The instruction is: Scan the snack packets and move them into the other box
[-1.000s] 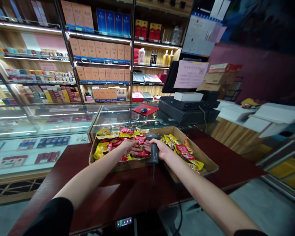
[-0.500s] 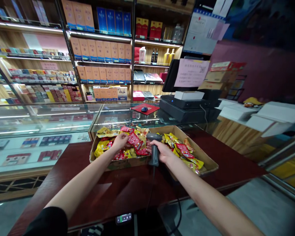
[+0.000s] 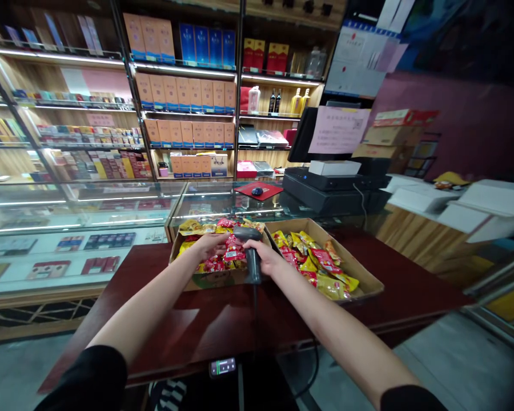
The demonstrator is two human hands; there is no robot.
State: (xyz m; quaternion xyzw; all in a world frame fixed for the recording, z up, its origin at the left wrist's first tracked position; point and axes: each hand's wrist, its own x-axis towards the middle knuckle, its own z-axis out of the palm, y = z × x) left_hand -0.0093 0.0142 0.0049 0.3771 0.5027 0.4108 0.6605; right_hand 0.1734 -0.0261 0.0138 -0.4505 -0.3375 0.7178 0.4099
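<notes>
My right hand (image 3: pixel 263 257) is wrapped round the grip of a dark grey handheld barcode scanner (image 3: pixel 253 265), its head tilted over the left box and its cord hanging down. Just left of the scanner, my left hand (image 3: pixel 211 246) reaches over the left cardboard box (image 3: pixel 218 279) with its fingers on the edge of a red snack packet (image 3: pixel 235 249). The scanner head partly hides that packet. Red and yellow snack packets fill this box. The right cardboard box (image 3: pixel 370 288) holds more loose yellow and red packets (image 3: pixel 325 260).
Both boxes stand on a dark red table (image 3: pixel 163 319). Behind it are a glass display counter (image 3: pixel 124 214), a mouse (image 3: pixel 257 191) on a red mat, and a monitor (image 3: pixel 302 137) above a black till (image 3: pixel 321 191). A lit phone (image 3: pixel 223 367) is below the table's front edge.
The scanner in my right hand has moved left, from the gap between the boxes to over the left box. My left hand has turned, its fingers stretching further along the red packet.
</notes>
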